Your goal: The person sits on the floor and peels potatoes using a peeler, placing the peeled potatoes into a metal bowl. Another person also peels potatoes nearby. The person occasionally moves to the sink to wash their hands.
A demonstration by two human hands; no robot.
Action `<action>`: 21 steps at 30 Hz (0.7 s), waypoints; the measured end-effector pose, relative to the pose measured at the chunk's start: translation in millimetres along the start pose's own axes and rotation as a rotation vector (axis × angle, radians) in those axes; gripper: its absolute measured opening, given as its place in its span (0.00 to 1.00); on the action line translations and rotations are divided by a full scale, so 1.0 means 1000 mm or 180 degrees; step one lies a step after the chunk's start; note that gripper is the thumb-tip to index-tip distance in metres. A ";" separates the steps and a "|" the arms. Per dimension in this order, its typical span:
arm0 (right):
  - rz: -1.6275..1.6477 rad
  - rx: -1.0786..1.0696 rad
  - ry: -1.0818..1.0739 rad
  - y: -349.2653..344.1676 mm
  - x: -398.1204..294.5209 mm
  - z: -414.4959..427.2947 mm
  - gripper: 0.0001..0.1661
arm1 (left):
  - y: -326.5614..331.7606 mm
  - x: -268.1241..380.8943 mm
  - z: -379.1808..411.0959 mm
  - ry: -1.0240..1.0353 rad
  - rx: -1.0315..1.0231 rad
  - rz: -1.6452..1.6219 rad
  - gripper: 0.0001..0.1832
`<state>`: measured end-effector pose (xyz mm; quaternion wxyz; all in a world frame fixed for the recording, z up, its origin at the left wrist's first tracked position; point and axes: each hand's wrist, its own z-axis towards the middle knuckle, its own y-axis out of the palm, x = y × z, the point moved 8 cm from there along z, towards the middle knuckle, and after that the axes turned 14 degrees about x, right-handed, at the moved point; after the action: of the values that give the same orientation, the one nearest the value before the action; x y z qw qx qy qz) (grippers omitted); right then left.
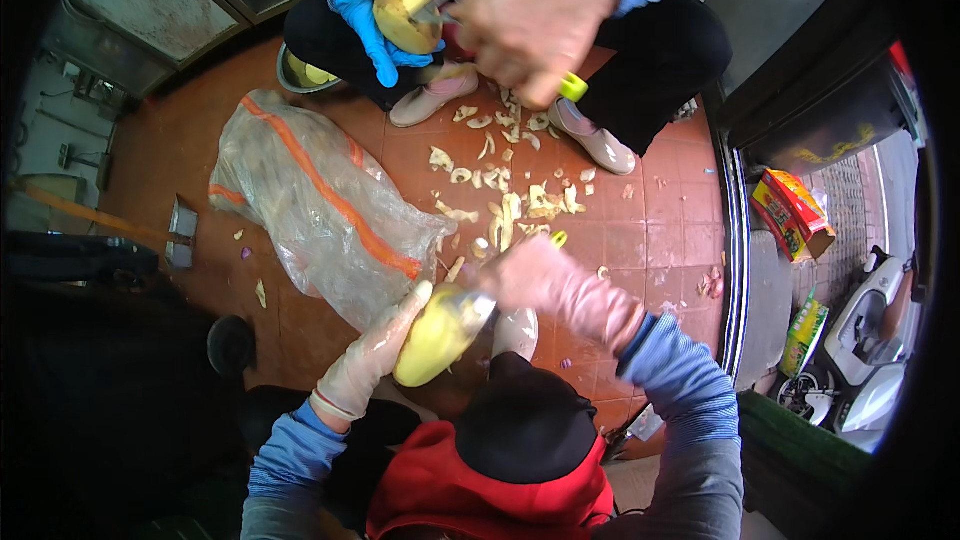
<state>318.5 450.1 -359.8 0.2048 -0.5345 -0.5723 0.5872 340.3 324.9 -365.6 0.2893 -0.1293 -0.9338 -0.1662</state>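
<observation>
My left hand, in a pale thin glove, grips a mostly peeled yellow potato from its left side. A peeler with a metal head lies against the potato's upper right. My right hand is shut on the peeler's handle, its green end showing beyond the fingers; this hand is blurred. Below both hands are my black-covered knee and a red garment. Potato peelings are scattered over the floor just beyond my hands.
Opposite, a co-worker's blue-gloved hand holds a partly peeled potato; their bare hand works a peeler. A clear plastic sack with orange stripes lies left. Behind it stands a metal bowl of peeled potatoes. A door track runs along the right.
</observation>
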 end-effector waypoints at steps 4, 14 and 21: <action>0.0488 0.0263 0.1301 0.044 0.108 -0.017 0.29 | -0.029 -0.008 0.000 0.0362 0.0359 0.0465 0.29; 0.0205 0.0411 0.0364 -0.017 -0.017 -0.020 0.18 | -0.030 -0.025 0.027 -0.0463 0.0149 -0.1438 0.29; -0.0311 0.2211 -0.0586 -0.027 -0.060 -0.018 0.28 | 0.004 -0.006 0.027 -0.0334 0.0205 -0.1290 0.28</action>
<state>345.0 414.3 -308.1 0.3495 -0.3499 -0.3796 0.7819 333.2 337.9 -389.2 0.2050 0.0619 -0.9593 -0.1842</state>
